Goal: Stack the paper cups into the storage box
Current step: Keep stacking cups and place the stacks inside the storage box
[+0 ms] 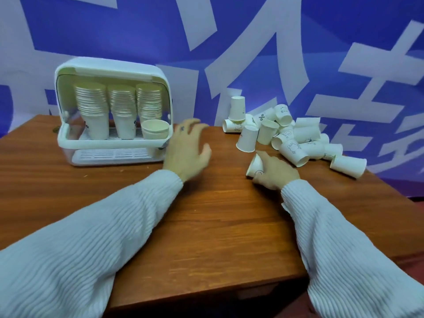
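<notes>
My hands are apart: the right hand [274, 172] curls round one paper cup [254, 167] lying tilted on the worktop [206, 226], at the near edge of the loose pile of cups [291, 136]; the left hand [187, 149] hovers spread and holds nothing, just beside the open storage box [112, 111]. Three inverted stacks [121, 111] already stand inside, close under the roof. Squeezing could crush the thin wall, I think. A careless lift could nudge neighbouring cups off the far edge, and a crooked placement could topple a stack.
</notes>
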{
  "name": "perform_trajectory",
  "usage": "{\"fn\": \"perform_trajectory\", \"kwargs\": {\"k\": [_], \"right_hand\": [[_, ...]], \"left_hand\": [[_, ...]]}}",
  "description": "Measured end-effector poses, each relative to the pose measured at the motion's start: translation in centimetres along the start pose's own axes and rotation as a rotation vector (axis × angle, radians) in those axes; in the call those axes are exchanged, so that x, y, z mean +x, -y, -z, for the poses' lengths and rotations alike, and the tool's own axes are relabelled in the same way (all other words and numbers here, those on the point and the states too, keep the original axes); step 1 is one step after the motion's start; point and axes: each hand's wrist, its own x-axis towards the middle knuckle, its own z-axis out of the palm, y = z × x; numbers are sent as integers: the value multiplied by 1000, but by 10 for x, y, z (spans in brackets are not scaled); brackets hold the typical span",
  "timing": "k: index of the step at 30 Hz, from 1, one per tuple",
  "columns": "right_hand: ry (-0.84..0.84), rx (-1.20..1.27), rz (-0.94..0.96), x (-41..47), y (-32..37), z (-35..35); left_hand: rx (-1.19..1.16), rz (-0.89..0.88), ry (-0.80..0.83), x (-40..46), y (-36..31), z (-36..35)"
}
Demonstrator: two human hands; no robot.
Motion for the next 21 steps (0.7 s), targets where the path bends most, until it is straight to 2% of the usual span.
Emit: {"fn": "perform_trajectory", "kwargs": {"k": [1, 3, 4, 5, 6, 8, 10, 12, 14, 17, 19, 21], "right_hand": [[-58, 148, 22, -3, -2, -2], [-133, 716, 105, -9, 4, -6], [-49, 1001, 158, -16, 12, -6], [103, 1200, 203, -23, 22, -8], [246, 1281, 234, -32, 31, -8], [343, 1236, 215, -38, 45, -5], [251, 1158, 190, -29, 54, -2], [108, 1020, 241, -14, 62, 4], [62, 976, 339, 0, 70, 5], [35, 1127, 427, 8, 78, 0], [23, 1142, 442, 7, 80, -5], [-83, 1012, 424, 20, 77, -11]], "left_hand": [[-81, 30, 109, -5, -10, -11], [-258, 158, 380, -13, -27, -27], [-401, 229, 501, -16, -33, -33], [-573, 276, 573, -18, -36, -38], [-720, 293, 580, -20, -37, -43], [-816, 324, 448, -22, -33, -48], [-812, 403, 306, -21, -29, -44], [-795, 439, 219, -19, -23, -41], [-770, 436, 240, -18, -15, -40], [-843, 396, 379, -19, -4, -36], [-936, 433, 345, -17, 1, -37], [-956, 571, 253, -14, 1, -38]]}}
